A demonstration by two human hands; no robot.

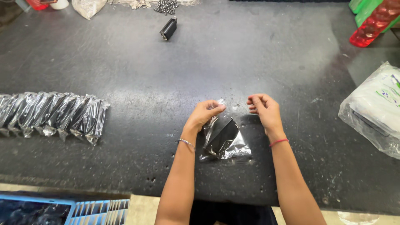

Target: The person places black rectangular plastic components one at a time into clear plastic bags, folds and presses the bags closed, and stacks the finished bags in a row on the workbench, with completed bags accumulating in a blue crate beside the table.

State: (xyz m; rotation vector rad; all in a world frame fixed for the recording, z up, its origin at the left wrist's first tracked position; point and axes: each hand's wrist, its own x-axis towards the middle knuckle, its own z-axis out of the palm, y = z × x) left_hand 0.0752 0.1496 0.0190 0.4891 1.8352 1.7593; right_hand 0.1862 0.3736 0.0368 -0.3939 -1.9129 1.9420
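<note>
On the dark desk (258,54), a small clear plastic bag (225,139) with a black rectangular part inside lies flat just in front of the person, and everything else is best placed from it. The left hand (205,113) pinches the bag's upper edge between thumb and fingertips, so it is closed on the film itself; the right hand (263,109) sits just to the right of that edge with its fingers curled in, and whether it grips a strip of the film or only rests beside it cannot be told. To handle this well, judging from how things lie, the open edge should be kept taut and level between the two hands, with the black part settled toward the bag's bottom so the film near the mouth stays flat and free of creases. Well to the left of the bag a row of bagged parts (54,114) lies overlapped like shingles. Far beyond the bag, near the desk's back edge, lies one loose black part (168,28) with a heap of small steel balls (166,6) behind it. To the bag's right sits a large clear sack (375,110) of white packets, and a red translucent piece (375,23) lies at the far right corner.
</note>
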